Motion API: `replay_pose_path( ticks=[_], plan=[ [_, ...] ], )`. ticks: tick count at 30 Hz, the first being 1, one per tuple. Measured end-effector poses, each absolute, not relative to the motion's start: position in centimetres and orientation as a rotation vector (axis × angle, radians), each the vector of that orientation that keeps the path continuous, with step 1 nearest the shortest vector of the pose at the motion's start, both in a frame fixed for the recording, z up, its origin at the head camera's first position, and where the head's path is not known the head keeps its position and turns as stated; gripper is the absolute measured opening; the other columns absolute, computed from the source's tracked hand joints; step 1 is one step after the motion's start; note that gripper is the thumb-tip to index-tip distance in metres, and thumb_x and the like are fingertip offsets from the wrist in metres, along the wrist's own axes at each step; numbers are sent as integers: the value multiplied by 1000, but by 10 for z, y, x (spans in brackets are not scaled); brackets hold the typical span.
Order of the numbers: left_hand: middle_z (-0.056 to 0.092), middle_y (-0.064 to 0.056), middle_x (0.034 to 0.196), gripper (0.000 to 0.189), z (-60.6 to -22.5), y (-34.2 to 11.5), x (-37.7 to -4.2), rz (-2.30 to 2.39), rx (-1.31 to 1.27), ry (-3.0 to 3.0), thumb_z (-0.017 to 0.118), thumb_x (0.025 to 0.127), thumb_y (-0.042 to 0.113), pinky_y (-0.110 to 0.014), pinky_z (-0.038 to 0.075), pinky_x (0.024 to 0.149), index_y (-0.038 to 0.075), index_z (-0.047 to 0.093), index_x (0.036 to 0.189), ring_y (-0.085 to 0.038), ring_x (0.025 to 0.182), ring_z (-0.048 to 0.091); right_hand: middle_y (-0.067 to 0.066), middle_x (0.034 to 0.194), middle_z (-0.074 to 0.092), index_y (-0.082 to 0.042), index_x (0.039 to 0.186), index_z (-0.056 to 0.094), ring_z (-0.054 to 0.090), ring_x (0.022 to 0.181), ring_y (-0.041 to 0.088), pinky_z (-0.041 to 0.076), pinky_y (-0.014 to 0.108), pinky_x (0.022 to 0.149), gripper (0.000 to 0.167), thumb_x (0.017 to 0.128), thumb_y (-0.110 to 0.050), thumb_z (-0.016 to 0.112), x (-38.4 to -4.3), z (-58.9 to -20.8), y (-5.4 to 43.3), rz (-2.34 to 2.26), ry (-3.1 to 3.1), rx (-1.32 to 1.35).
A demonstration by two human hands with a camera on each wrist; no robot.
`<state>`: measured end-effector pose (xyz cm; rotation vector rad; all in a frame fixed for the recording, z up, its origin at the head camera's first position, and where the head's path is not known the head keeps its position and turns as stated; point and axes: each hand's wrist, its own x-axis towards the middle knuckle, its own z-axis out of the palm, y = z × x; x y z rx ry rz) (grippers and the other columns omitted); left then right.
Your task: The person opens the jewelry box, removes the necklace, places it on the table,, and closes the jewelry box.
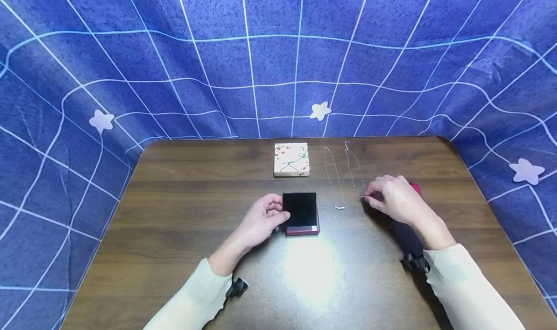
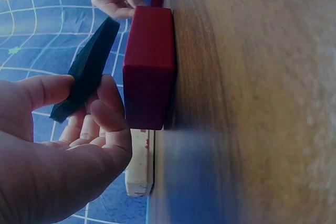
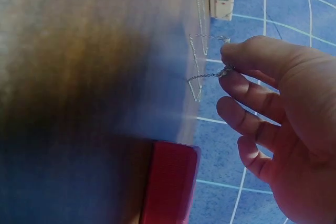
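Observation:
My left hand pinches a black square pad between thumb and fingers. In the left wrist view the pad stands tilted just off a dark red jewelry box. That box lies under the pad in the head view, with only its near edge and right side showing. Over on the right, my right hand pinches the front end of a thin silver necklace between thumb and forefinger. The rest of its chain trails away from me along the table. A second silver necklace lies stretched out to its left, its pendant nearest me.
A white box with a red floral pattern sits at the back of the wooden table. Another red box is partly hidden behind my right hand in the head view. A blue gridded curtain hangs behind the table.

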<state>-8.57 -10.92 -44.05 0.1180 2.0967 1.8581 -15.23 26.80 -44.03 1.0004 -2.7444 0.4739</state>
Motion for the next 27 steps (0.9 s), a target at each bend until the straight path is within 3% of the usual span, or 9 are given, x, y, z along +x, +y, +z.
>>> replay_pose_path(
  ticks=[15, 27],
  plan=[
    [62, -8, 99, 22, -440, -108, -85, 1863, 110, 2090, 69, 95, 0, -26, 49, 63, -3, 56, 113, -21, 79, 60, -6, 85, 69, -20, 88, 77, 66, 83, 21, 47, 46, 71, 11, 84, -12, 84, -141, -451, 269, 422, -2768, 1017],
    [62, -8, 100, 23, -442, -108, -85, 1848, 116, 2103, 69, 96, 1, -27, 50, 63, -3, 56, 114, -20, 80, 60, -6, 85, 70, -21, 87, 79, 67, 83, 22, 43, 42, 66, 19, 77, -8, 88, -137, -453, 268, 369, -2717, 1037]
  ],
)
